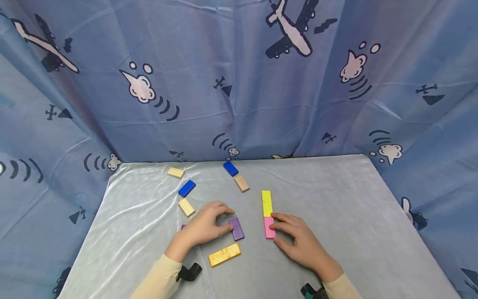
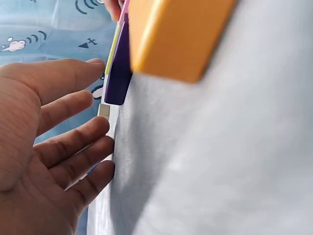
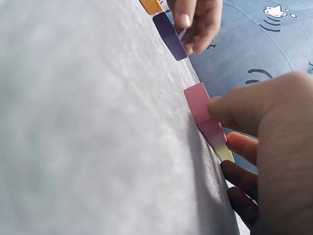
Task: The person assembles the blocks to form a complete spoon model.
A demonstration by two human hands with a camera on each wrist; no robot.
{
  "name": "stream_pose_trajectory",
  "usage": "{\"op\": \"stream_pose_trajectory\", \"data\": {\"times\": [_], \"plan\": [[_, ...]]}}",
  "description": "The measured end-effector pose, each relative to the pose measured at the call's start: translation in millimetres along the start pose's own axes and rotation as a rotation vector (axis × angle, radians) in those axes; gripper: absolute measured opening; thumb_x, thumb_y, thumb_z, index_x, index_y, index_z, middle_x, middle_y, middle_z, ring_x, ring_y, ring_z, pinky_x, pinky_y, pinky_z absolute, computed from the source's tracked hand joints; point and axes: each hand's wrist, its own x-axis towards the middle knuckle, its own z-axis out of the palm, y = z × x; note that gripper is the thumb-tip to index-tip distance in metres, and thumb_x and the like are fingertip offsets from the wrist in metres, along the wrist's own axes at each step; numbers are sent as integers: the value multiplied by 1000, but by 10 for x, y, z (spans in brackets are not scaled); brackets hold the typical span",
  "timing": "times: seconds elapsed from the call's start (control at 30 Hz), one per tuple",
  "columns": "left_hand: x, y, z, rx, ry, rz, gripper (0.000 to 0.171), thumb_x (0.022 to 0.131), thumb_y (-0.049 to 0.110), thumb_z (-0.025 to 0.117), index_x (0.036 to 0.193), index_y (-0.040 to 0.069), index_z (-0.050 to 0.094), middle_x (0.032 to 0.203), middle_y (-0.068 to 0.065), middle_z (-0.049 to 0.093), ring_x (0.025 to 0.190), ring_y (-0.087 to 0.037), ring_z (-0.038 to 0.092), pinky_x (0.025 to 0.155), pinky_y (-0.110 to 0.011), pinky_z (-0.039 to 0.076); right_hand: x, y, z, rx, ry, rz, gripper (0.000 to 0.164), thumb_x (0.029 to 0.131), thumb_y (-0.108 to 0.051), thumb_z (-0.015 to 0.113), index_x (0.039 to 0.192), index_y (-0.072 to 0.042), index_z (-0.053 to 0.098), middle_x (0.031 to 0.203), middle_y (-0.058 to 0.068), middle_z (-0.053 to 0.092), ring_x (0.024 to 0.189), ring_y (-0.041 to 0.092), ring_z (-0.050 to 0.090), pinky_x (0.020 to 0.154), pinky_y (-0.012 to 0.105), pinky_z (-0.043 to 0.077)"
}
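My left hand [image 1: 204,224] hovers low over the cloth with fingers apart, its thumb tip right at the left edge of a purple block [image 1: 237,229]. In the left wrist view the fingers [image 2: 80,161] are loosely spread, with nothing between them. My right hand [image 1: 304,245] has its fingertips along the right side of a pink block [image 1: 269,228], fingers gently bent rather than wrapped round it. The pink block lies end to end with a yellow block [image 1: 267,203], forming a straight row. Closer to me lies a marbled orange block [image 1: 225,255].
Behind my left hand lie two blue blocks [image 1: 186,188] and several wooden ones [image 1: 186,207]. Part of another purple block [image 1: 183,226] peeks out beside the left hand, mostly hidden. A grey cloth [image 1: 336,199] covers the table, backed by a blue printed curtain [image 1: 239,83].
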Motion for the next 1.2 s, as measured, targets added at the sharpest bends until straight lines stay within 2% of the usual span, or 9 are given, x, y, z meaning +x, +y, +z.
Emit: {"op": "stream_pose_trajectory", "data": {"times": [0.17, 0.37, 0.5, 0.7, 1.2], "plan": [[-124, 35, 47, 16, 17, -18, 41, 90, 24, 91, 128, 14, 77, 126, 2, 71, 126, -20, 62, 112, -46, 50, 11, 2, 0, 8, -2, 9, 32, 97, -18, 83, 127, -29, 79, 152, -4, 64, 138, 24, 60, 110, 50, 42], [-166, 76, 109, 67, 27, -55, 50, 86, 34, 94, 130, 16, 77, 126, 3, 70, 127, -20, 60, 113, -46, 49, 31, 17, -9, 31, 10, 15, 30, 101, -12, 78, 125, -29, 80, 151, -4, 65, 139, 25, 59, 112, 51, 41], [-174, 82, 150, 103, 24, -75, 55, 85, 43, 94, 130, 18, 77, 124, 5, 68, 124, -17, 59, 111, -44, 50, 33, 38, -1, 38, 15, 12, 29, 100, -11, 78, 123, -28, 81, 150, -4, 66, 138, 25, 60, 111, 49, 41], [-175, 93, 180, 145, 51, -64, 56, 83, 47, 95, 128, 18, 78, 119, 6, 68, 118, -16, 61, 107, -44, 52, 26, 64, 13, 41, 24, 5, 27, 99, -13, 81, 121, -30, 81, 148, -4, 67, 136, 24, 61, 110, 48, 42], [-160, 78, 196, 151, 87, -57, 57, 80, 49, 96, 127, 20, 82, 125, 8, 74, 124, -16, 65, 112, -46, 50, 40, 55, -13, 54, 2, 26, 26, 100, -15, 81, 121, -30, 81, 149, -4, 66, 137, 24, 61, 111, 54, 43]]}}
